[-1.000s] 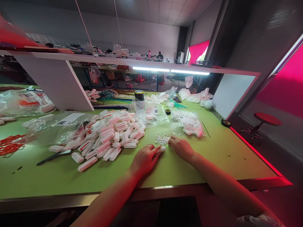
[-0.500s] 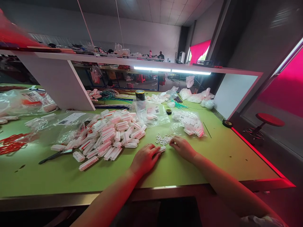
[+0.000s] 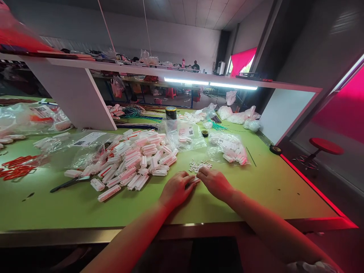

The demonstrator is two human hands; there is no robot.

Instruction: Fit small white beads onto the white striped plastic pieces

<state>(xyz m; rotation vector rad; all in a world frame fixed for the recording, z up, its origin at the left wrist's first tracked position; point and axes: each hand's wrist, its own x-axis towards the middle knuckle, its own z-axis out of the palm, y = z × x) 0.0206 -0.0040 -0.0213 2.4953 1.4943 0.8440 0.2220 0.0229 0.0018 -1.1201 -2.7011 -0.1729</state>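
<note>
My left hand [image 3: 178, 188] is closed on a white plastic connector housing [image 3: 194, 180], holding it low over the green table. Against the housing's right end, the fingers of my right hand [image 3: 214, 182] are pinched together; anything between them is hidden or too small to make out. Just beyond both hands lies a scatter of tiny white pieces [image 3: 200, 165]. A large heap of similar white housings [image 3: 133, 159] spreads to the left, some with red or pinkish parts. By the heap's near left edge rests a dark-handled tool, perhaps scissors [image 3: 66, 184].
Behind the pieces lie a clear bag of housings [image 3: 230, 149], a labelled clear bag [image 3: 184, 136] and rolls of black tape [image 3: 171, 113]. Orange-red wires [image 3: 17, 167] are at far left. A white shelf [image 3: 182, 74] spans the table. A red stool [image 3: 326, 146] stands right.
My right hand has moved left from the tiny white pieces to the housing in my left hand. The whole view has shifted slightly.
</note>
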